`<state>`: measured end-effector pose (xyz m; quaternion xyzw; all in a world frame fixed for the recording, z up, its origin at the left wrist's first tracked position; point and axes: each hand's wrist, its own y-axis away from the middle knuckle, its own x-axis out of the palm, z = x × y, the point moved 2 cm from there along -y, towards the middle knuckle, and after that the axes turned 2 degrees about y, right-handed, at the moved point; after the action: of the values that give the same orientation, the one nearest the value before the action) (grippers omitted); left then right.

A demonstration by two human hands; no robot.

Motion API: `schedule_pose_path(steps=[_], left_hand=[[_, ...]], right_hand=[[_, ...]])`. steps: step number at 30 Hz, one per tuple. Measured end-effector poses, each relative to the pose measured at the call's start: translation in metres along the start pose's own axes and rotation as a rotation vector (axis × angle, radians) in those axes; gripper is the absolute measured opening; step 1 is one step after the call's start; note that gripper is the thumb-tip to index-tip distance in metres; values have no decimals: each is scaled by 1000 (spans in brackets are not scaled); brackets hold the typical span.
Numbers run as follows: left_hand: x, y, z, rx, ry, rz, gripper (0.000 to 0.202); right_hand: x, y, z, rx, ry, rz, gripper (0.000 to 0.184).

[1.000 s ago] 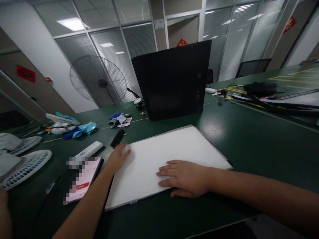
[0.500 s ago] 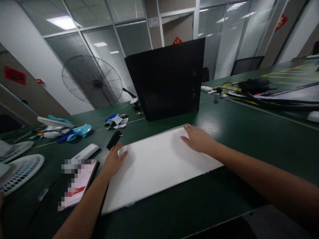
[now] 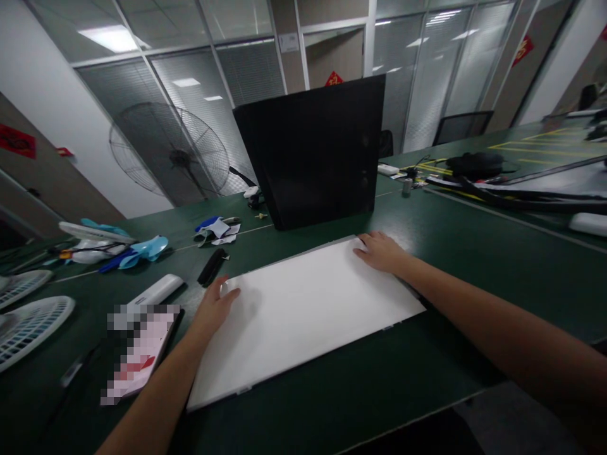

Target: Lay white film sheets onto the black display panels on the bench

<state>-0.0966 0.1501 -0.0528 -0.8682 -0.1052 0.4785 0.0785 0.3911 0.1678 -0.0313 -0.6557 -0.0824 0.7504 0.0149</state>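
A flat white panel [image 3: 303,316] lies on the dark green table [image 3: 474,253]. My left hand [image 3: 215,304] rests at the panel's far left corner, its thumb on the white face and its fingers curled round the edge. My right hand [image 3: 382,251] lies at the far right corner, fingers curved over that corner. Just behind the panel a black screen-like board [image 3: 315,155] stands upright.
Left of the panel lie a pink-and-white booklet [image 3: 142,351], a white bar-shaped device [image 3: 156,289] and a small black object [image 3: 212,266]. White fan grilles [image 3: 28,319] and blue fan blades [image 3: 142,249] sit at far left. Black cables and gear [image 3: 497,174] lie at right. A floor fan [image 3: 171,151] stands behind.
My right hand slid from the panel's near middle to its far right corner. My left hand stayed at the far left corner. The view shifted slightly.
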Motion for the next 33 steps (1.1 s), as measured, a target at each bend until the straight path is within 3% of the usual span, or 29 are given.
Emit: schedule_pose_path(steps=[8,21,25,30,33], left_hand=[[15,2,-4,109,-104,78,65],[14,0,-1,182,-115,96,65],[14,2,-6,193,-149,93,63],[14,6,-12,165,-216,116,62],[15,7,-12,176,-243,135,62]], right_hand=[[18,-28,-20,-142,-98,48,64],[0,-7,-17,-234,-90,48,61],[-15,22,12,-370,-56,107,83],[-39,77,82,-775,-224,293,125],[-44,99,113,-943,-300,377,123]])
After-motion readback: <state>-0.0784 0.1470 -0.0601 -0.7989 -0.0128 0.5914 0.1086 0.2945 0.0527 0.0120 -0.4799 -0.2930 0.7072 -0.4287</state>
